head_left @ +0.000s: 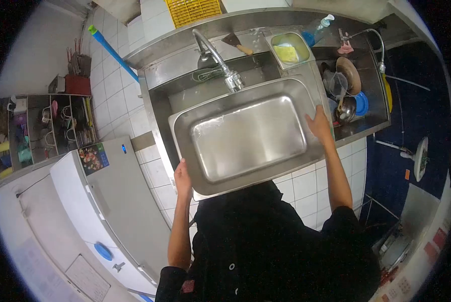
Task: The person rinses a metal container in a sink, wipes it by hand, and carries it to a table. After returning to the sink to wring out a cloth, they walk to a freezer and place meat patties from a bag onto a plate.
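Note:
A large, deep stainless-steel food pan [248,143] is tilted over the left basin of the steel sink [152,108], its inside facing me and looking wet. My left hand [182,177] grips its left edge near the lower corner, thumb up along the rim and fingers hidden behind. On the opposite side, my right hand [319,125] holds the right edge, thumb over the rim. Right above the pan's far rim hangs the spout of the faucet [233,80], with no water stream visible.
A small steel container [288,48] with a yellow sponge, a wooden-handled scraper [238,44] and a soap bottle [323,25] stand along the sink's back. Bowls and a ladle fill the right basin [346,95]. A white freezer [115,176] stands at left.

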{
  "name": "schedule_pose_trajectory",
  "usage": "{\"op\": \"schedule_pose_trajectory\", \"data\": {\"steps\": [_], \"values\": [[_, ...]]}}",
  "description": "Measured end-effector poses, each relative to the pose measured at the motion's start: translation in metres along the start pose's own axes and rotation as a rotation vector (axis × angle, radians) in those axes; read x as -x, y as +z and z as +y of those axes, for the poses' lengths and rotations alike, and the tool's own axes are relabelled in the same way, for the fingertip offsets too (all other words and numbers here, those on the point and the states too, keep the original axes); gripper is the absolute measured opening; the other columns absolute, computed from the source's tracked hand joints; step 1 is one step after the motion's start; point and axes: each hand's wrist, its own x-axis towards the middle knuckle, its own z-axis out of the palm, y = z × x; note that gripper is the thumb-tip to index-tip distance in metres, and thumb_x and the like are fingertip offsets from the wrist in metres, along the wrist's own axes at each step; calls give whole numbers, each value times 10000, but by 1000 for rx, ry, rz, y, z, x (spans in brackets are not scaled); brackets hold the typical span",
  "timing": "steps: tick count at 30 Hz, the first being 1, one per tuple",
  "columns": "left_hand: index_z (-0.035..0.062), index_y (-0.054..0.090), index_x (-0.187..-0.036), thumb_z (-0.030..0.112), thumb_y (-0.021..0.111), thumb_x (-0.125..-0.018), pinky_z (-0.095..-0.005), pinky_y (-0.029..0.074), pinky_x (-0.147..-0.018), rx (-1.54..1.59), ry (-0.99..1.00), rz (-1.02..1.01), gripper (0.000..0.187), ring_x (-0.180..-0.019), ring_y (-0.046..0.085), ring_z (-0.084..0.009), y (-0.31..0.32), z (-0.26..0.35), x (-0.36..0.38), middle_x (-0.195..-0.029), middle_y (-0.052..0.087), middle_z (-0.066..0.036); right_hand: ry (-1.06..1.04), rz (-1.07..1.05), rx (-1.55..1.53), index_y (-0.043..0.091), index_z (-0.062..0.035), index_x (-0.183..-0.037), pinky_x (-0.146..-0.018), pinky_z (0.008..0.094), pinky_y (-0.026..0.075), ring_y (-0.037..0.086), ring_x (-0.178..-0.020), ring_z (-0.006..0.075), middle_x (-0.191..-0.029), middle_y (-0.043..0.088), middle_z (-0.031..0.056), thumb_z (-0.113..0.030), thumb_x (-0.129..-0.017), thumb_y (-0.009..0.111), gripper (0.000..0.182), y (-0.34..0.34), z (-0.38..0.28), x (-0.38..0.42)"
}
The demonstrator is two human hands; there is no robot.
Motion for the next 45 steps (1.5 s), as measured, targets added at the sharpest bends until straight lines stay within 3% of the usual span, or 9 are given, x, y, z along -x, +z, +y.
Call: {"op": "schedule_pose_trajectory", "data": {"steps": [2, 8, 11, 18, 21, 30, 31, 38, 45], "values": [[-8, 626, -1000, 364, 434, -995, -213, 401, -629, -16, -6, 32, 418, -702, 492, -52, -5, 20, 6, -783, 588, 23, -121, 38, -60, 531, 36, -1032, -781, 477, 461, 588, -918, 447, -972, 602, 266, -252, -824, 639, 371, 7, 5, -16], [-10, 587, -986, 58, 516, -863, -230, 434, -705, -10, 9, -32, 158, -758, 551, -86, -85, 86, 30, -880, 630, -32, -219, -248, -279, 584, 28, -833, -693, 449, 444, 596, -766, 418, -778, 609, 241, -256, -864, 557, 287, 38, -58, -32], [-21, 564, -991, -25, 476, -816, -225, 437, -712, -3, 76, -25, 196, -774, 569, -89, -98, 125, 57, -903, 636, -52, -318, -273, -363, 584, 14, -788, -659, 414, 438, 586, -686, 330, -730, 600, 203, -272, -872, 551, 300, 94, -83, -45], [-46, 541, -1010, -116, 490, -771, -232, 446, -794, -122, 324, 147, 255, -869, 585, -100, -68, 175, 126, -951, 625, -64, -258, -386, -527, 632, -5, -853, -707, 412, 473, 642, -800, 350, -800, 647, 214, -397, -853, 588, 395, 175, -169, -60], [-37, 540, -1014, -95, 536, -760, -225, 452, -736, -165, 351, 182, 261, -828, 585, -89, -54, 184, 145, -917, 619, -50, -190, -347, -668, 599, -1, -763, -671, 357, 438, 559, -699, 213, -709, 599, 105, -486, -844, 602, 493, 188, -199, -61], [65, 457, -720, -38, 628, -720, -178, 342, -521, -423, 463, 217, 200, -584, 443, -23, -60, 203, 182, -674, 505, 24, -442, -1, -750, 596, 8, -881, -747, 350, 456, 600, -806, 283, -841, 638, 152, -483, -858, 607, 491, 224, -281, -51], [63, 459, -726, -37, 630, -721, -179, 341, -521, -407, 476, 213, 198, -586, 441, -23, -61, 201, 184, -675, 504, 25, -377, -182, -812, 592, 18, -980, -804, 339, 452, 599, -869, 271, -926, 641, 164, -470, -886, 577, 497, 204, -281, -44], [57, 441, -738, -5, 634, -749, -185, 324, -581, -279, 463, 278, 203, -636, 417, -44, -73, 207, 182, -688, 471, 33, -257, -340, -1190, 552, 2, -1184, -980, 287, 349, 512, -1032, 169, -1103, 583, 76, -480, -973, 397, 548, 212, -263, -64], [59, 376, -699, 61, 693, -684, -214, 306, -538, -572, 658, 371, 317, -593, 380, -78, -79, 166, 188, -619, 403, -2, -140, -583, -1610, 584, -90, -1144, -835, 298, 417, 498, -917, 103, -1034, 558, -15, -387, -911, 588, 378, 215, -260, -107]]}}
